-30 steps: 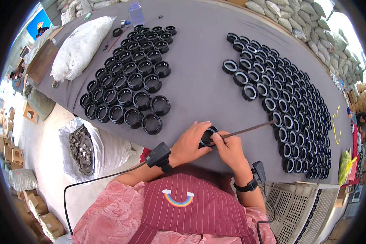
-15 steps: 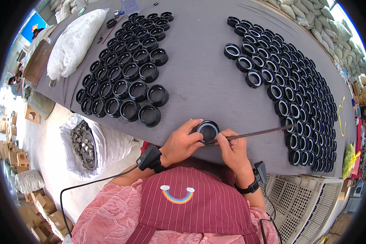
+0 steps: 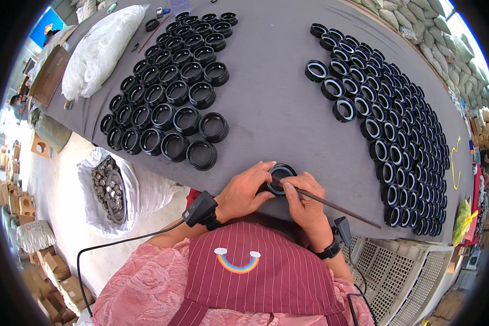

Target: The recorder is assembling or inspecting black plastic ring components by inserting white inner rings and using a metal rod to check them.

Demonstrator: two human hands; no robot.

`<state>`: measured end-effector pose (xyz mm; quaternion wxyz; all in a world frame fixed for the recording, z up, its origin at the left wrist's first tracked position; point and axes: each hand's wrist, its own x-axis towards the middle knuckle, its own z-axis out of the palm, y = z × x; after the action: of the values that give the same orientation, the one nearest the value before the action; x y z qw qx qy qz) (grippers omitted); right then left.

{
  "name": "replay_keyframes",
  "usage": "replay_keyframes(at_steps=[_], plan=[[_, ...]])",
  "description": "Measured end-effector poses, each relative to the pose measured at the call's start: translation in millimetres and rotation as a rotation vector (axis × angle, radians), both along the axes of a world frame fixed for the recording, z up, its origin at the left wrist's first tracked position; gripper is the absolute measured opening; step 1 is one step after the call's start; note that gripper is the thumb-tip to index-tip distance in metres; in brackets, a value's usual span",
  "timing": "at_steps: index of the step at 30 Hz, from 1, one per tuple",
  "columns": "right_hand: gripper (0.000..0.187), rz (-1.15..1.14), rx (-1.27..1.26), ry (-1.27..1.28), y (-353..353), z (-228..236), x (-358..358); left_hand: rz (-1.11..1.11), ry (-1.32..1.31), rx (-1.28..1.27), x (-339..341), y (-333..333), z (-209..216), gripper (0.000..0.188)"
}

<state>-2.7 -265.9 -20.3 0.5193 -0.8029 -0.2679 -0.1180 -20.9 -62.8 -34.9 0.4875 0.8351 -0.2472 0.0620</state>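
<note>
At the near edge of the table, my left hand grips a black ring from its left side, fingers curled against the rim. The ring lies face up and has a grey inner band. My right hand is closed around a thin dark rod, which slants down to the right across the tabletop. The rod's inner end reaches over the ring's opening; whether it touches the inner wall I cannot tell. Some of the ring's lower edge is hidden behind my fingers.
Rows of black rings stand on the grey-covered table at left. A larger group with pale inner bands fills the right. Beyond the left rows lies a white plastic sack. An open bag of metal parts stands below the table's left edge.
My right hand has turned the rod: its outer end has swung toward me, and its inner end has moved from the ring's lower rim to over its opening. My left hand keeps hold of the ring.
</note>
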Motion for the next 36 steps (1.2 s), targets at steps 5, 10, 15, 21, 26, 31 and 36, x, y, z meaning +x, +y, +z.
replay_keyframes(at_steps=[5, 10, 15, 21, 26, 31, 36], plan=[[0.01, 0.052, 0.124, 0.089, -2, -8, 1, 0.023, 0.034, 0.001, -1, 1, -1, 0.064], [0.02, -0.11, 0.624, 0.613, -2, -19, -4, 0.023, 0.151, -0.05, 0, -2, 7, 0.075], [0.025, -0.033, 1.07, 0.652, -6, -34, -1, 0.102, -0.009, -0.013, 14, -11, 9, 0.076], [0.027, 0.07, 1.278, 0.656, -12, -36, -2, 0.318, -0.278, 0.549, 89, 14, 63, 0.061], [0.025, 0.041, 1.247, 0.649, -12, -39, -3, 0.424, -0.333, 0.951, 142, 28, 44, 0.03], [0.014, -0.256, 0.989, 0.559, -31, -2, 15, 0.338, -0.207, 1.104, 142, 33, 17, 0.034], [0.018, -0.529, 0.235, -0.053, -80, 6, 110, 0.22, -0.24, 0.914, 103, -7, 28, 0.053]])
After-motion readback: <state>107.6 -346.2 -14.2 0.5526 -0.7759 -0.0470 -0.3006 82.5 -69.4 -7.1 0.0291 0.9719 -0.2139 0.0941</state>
